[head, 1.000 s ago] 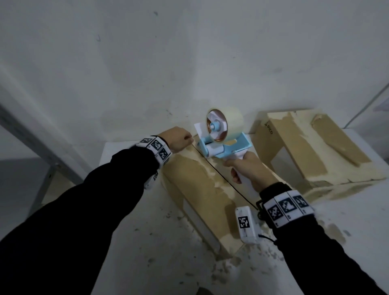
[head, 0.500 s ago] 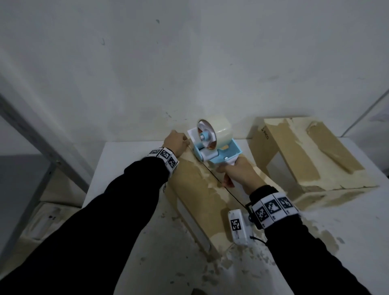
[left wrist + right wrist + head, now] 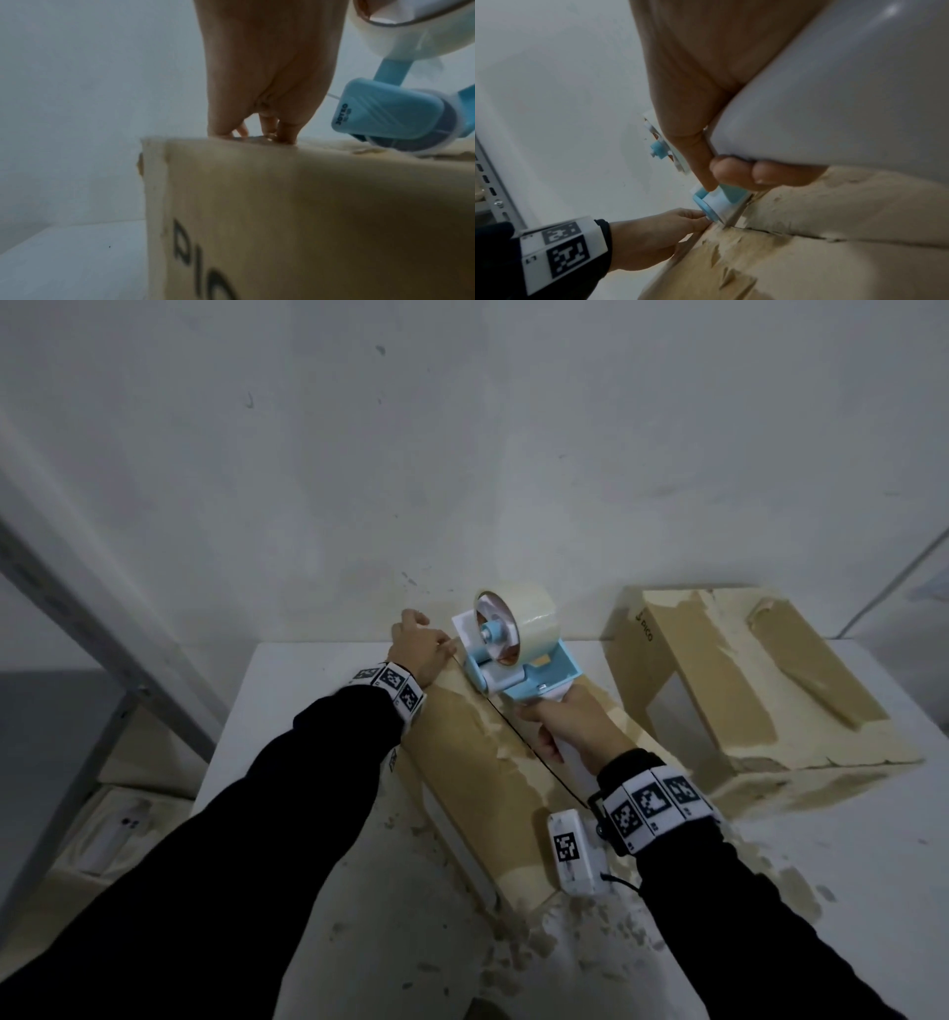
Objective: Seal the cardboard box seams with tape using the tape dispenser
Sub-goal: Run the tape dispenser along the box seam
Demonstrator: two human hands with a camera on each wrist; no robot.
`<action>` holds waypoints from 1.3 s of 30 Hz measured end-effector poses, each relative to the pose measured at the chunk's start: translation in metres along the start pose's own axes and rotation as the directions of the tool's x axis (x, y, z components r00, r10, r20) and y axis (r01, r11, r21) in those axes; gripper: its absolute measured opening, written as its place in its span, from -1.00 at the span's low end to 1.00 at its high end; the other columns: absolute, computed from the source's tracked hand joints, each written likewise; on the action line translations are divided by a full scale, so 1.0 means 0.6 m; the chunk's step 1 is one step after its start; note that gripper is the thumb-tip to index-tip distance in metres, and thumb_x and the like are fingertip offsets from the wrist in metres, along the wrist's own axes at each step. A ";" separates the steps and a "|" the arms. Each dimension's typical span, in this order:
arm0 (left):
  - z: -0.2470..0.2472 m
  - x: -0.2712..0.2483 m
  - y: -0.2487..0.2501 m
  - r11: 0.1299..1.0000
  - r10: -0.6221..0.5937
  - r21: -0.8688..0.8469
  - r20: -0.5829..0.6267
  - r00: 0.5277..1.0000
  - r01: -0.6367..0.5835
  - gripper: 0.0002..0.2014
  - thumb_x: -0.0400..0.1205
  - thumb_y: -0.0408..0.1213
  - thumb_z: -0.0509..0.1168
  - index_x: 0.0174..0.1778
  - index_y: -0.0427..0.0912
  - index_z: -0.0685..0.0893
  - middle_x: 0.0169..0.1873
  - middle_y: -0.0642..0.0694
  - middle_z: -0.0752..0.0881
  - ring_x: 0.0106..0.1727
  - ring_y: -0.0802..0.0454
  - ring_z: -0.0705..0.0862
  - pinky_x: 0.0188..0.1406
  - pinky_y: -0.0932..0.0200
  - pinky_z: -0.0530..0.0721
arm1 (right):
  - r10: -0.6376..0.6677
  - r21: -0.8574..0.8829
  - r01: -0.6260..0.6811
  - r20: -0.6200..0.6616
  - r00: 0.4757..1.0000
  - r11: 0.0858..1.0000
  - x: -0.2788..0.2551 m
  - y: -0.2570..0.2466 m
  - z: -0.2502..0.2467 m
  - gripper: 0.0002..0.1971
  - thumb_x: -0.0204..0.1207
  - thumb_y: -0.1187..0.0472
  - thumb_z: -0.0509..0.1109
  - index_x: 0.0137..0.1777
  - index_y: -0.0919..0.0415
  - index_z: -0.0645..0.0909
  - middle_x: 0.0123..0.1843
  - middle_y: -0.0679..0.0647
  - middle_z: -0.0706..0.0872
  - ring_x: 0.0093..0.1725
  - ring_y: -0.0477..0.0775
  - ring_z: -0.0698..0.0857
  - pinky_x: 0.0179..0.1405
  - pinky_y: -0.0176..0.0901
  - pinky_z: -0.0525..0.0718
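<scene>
A long cardboard box [image 3: 477, 762] lies on the white table with a dark centre seam along its top. My right hand [image 3: 570, 726] grips the white handle of the blue tape dispenser [image 3: 518, 670], which carries a clear tape roll [image 3: 534, 624]. Its front roller rests on the box's far end, over the seam. My left hand [image 3: 418, 644] sits at the far corner of the box [image 3: 308, 203], fingertips down on the top edge, and seems to pinch the tape end beside the dispenser [image 3: 385, 117]. In the right wrist view the left hand [image 3: 659, 233] touches the roller.
A second, taped cardboard box [image 3: 744, 675] stands at the back right of the table [image 3: 308, 814]. Torn paper scraps [image 3: 513, 942] litter the table near the front. The wall is just behind the boxes. A metal shelf upright [image 3: 102, 629] rises at the left.
The dispenser has come down and closer to my left hand at the box's far end. The left hand has stayed at the far corner.
</scene>
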State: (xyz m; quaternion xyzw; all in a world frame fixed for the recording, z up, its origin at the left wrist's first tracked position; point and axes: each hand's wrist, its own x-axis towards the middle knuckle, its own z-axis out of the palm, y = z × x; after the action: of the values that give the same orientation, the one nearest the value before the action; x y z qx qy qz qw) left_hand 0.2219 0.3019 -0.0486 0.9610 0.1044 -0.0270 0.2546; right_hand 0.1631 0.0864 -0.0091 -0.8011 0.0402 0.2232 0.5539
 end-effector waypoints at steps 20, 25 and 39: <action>0.023 -0.012 0.004 0.970 0.038 0.237 0.095 0.995 -0.060 -0.54 0.73 -0.01 0.00 0.49 -0.17 0.32 0.40 -0.28 0.45 0.39 -0.26 0.47 0.31 -0.13 0.44 | -0.029 0.089 0.025 0.049 0.998 0.996 -0.015 -0.005 0.000 -0.92 0.47 0.40 0.35 -0.15 0.21 0.56 -0.48 0.11 0.44 -0.61 -0.05 0.31 -0.70 -0.34 0.27; 0.027 -0.012 0.008 0.957 0.029 0.286 0.082 0.996 -0.052 -0.53 0.72 0.00 0.00 0.49 -0.16 0.32 0.40 -0.28 0.43 0.41 -0.27 0.44 0.33 -0.17 0.41 | 0.007 0.115 -0.012 0.042 0.999 0.993 -0.028 0.007 0.001 -0.90 0.44 0.39 0.36 -0.20 0.19 0.55 -0.53 0.06 0.45 -0.66 -0.07 0.32 -0.68 -0.34 0.27; 0.028 -0.012 0.010 0.942 0.069 0.324 0.059 0.996 -0.085 -0.44 0.70 0.07 0.02 0.55 -0.18 0.26 0.45 -0.27 0.40 0.43 -0.27 0.41 0.36 -0.15 0.39 | 0.048 0.173 -0.059 0.065 0.997 0.983 -0.114 0.072 -0.094 -0.82 0.46 0.56 0.26 -0.12 0.27 0.48 -0.60 0.09 0.25 -0.71 -0.04 0.21 -0.69 -0.36 0.19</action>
State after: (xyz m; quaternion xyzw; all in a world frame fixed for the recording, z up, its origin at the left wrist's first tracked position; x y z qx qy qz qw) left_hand 0.2164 0.2871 -0.0595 0.9923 0.0549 -0.0563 0.0952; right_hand 0.1060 0.0062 -0.0032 -0.7409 0.0642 0.2580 0.6167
